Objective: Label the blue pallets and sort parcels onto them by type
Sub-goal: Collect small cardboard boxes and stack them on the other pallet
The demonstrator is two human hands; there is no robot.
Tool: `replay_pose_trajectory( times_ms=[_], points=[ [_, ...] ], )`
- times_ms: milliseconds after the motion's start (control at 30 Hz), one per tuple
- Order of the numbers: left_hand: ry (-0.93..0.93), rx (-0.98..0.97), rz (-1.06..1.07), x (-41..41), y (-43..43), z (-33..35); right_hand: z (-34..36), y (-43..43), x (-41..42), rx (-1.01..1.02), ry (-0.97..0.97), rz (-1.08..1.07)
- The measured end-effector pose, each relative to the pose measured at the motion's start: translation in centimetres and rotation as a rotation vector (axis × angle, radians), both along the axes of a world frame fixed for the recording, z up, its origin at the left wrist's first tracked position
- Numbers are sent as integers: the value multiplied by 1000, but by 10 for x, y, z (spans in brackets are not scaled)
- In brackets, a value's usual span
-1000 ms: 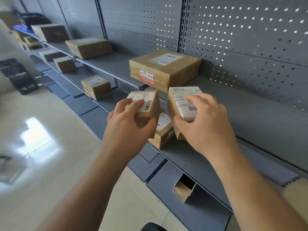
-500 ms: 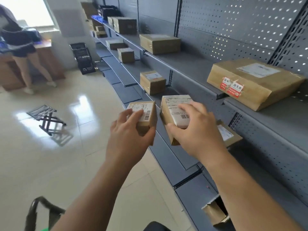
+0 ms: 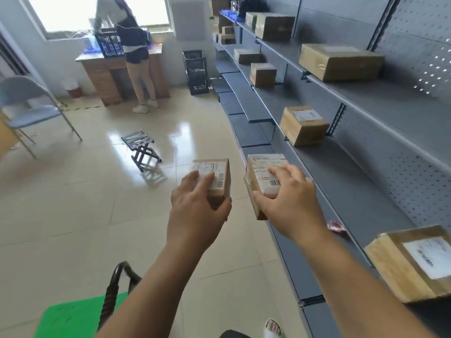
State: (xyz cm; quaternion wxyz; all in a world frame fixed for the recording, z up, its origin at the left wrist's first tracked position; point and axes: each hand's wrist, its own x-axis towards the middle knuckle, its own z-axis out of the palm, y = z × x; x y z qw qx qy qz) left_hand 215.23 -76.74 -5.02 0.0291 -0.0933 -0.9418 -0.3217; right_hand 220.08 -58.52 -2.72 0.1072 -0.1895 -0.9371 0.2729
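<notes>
Nearest to us, both forearms reach forward from the bottom edge, side by side and roughly level, above the tiled floor (image 3: 73, 203). Under them are a green surface (image 3: 78, 315) with a black curved handle (image 3: 113, 286) rising by it, and the toe of a shoe (image 3: 273, 329).

Our left hand (image 3: 195, 213) is palm-down with its back towards us. Its fingers (image 3: 206, 182) curl over the labelled top of a small box (image 3: 223, 175) and the thumb clamps the near right corner, so the box is gripped in the air over the floor. Our right hand (image 3: 294, 206) takes a like pose. Its fingers spread over the white label of a second small box (image 3: 261, 164), with the thumb pressed on the near left side. It grips this box tilted, just beside the shelf's front edge. The two boxes are near each other but apart.

Along the right runs a grey shelf unit (image 3: 366, 191). On its middle shelf a taped box (image 3: 412, 264) sits close to our right forearm. A red wrapper (image 3: 336, 226) lies past it, and a medium box (image 3: 303, 125) stands farther along. A large box (image 3: 340, 61) rests on the shelf above.

Out on the floor stands a folding stool (image 3: 142, 148), with a grey chair (image 3: 29, 111) to the left. At the far wall another person (image 3: 136, 52) stands at a tabletop (image 3: 84, 58), and a black crate (image 3: 196, 71) sits near it.
</notes>
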Motion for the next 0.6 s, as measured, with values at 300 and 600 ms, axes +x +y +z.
replay_pose_trajectory(
  times_ms=[300, 600],
  points=[
    [4, -21, 117, -116, 39, -7, -8, 38, -133, -22, -25, 124],
    [39, -19, 217, -236, 93, 11, 3, 90, -273, -26, 0, 241]
  ],
)
